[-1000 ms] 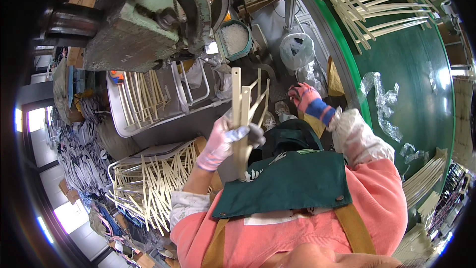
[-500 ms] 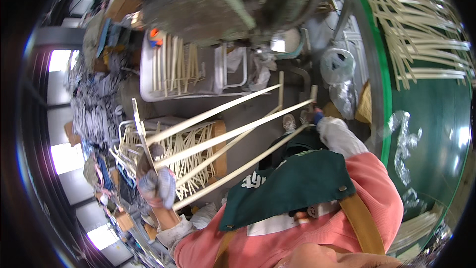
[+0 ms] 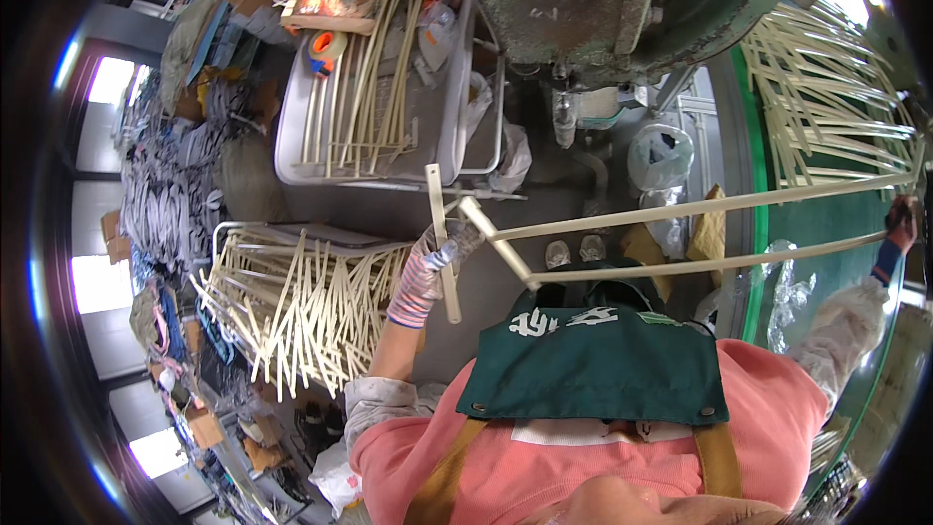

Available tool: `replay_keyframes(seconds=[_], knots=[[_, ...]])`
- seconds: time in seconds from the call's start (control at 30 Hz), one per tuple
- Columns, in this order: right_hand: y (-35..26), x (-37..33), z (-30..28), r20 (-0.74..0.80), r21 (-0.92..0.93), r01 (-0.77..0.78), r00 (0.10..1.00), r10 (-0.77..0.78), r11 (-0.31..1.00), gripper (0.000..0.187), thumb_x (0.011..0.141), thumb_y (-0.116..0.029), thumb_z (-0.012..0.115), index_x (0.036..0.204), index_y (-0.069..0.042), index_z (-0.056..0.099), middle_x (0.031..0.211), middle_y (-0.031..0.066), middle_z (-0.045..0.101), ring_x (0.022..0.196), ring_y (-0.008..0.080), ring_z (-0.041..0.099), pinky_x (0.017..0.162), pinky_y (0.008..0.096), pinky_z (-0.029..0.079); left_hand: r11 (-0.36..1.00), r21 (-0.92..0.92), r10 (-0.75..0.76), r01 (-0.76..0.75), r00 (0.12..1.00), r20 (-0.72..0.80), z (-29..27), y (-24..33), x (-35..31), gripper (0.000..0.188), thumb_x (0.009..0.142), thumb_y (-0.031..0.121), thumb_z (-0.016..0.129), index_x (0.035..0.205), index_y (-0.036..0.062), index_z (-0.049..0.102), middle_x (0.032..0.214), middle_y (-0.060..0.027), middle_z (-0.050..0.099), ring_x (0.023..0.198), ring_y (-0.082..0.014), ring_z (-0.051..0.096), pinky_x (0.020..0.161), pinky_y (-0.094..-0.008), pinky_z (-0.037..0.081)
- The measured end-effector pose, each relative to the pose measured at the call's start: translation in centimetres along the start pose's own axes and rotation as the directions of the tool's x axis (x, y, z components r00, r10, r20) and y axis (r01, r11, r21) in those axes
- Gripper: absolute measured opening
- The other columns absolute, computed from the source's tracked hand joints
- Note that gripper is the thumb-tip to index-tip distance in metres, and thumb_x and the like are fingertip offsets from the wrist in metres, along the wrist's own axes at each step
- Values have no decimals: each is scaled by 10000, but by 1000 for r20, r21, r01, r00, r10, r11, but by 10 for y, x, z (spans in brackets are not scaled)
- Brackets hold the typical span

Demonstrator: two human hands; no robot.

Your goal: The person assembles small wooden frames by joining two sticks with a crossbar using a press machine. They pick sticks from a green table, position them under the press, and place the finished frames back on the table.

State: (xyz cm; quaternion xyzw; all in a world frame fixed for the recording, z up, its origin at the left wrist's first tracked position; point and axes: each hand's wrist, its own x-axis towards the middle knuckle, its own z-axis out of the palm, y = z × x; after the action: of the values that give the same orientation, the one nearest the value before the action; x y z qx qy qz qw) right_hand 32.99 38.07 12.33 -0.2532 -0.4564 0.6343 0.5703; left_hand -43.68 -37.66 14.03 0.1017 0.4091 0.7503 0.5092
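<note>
My left hand (image 3: 428, 277), in a striped glove, is closed around a short flat cream strip (image 3: 451, 299) with small holes. Beside its fingertips lies the short end of a long, narrow cream frame (image 3: 680, 218); whether they touch it I cannot tell. The frame's two long bars run right, over the green-topped table (image 3: 846, 311). At the frame's far end my right hand (image 3: 902, 224) is closed on it, its fingers partly hidden. Many similar cream pieces (image 3: 826, 97) are heaped on the table beyond that hand.
A wire-framed cart (image 3: 301, 301) full of cream strips stands at left. Behind it, a grey tray (image 3: 292, 156) holds more strips and an orange tape roll (image 3: 327, 46). A heavy green machine (image 3: 554, 10) overhangs the far middle. Plastic bags (image 3: 663, 151) hang by the table.
My right hand has swung right, from near my body to over the green table. My left hand has moved right, away from the cart. Four long bars showed between my hands; now two do.
</note>
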Motion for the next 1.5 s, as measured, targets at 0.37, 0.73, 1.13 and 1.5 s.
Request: replay_keyframes(seconds=[0.37,0.73,1.13,1.5], knots=[[102,-211,440,309,-831,113,908,283,544,208,858,-159,545,951,-4,650,852,76,678,787,172,640,736,290,513,953,-303,19,-3,999,48,62,-48,96,240,857,154,637,1085,84,613,874,-117,643,434,-38,391,436,-186,316],[206,-296,628,316,-528,-427,703,637,734,256,869,-100,605,1075,51,587,747,28,610,616,71,545,560,209,458,993,-106,-82,56,960,-268,143,-60,160,222,774,180,738,682,120,544,550,-3,514,412,-67,414,378,-208,257],[232,-273,617,430,-587,-396,587,686,706,176,835,10,546,987,59,619,764,48,653,670,93,599,602,237,491,994,104,74,-30,894,-442,154,-53,168,60,774,70,687,745,33,650,519,9,506,388,-62,406,375,-210,258],[441,-180,629,588,-754,321,720,370,573,303,781,-107,635,1066,-28,573,1025,112,631,899,260,599,801,370,484,992,27,-108,119,957,-270,117,-48,158,124,835,36,614,955,17,596,718,-47,595,495,-106,518,417,-202,394]])
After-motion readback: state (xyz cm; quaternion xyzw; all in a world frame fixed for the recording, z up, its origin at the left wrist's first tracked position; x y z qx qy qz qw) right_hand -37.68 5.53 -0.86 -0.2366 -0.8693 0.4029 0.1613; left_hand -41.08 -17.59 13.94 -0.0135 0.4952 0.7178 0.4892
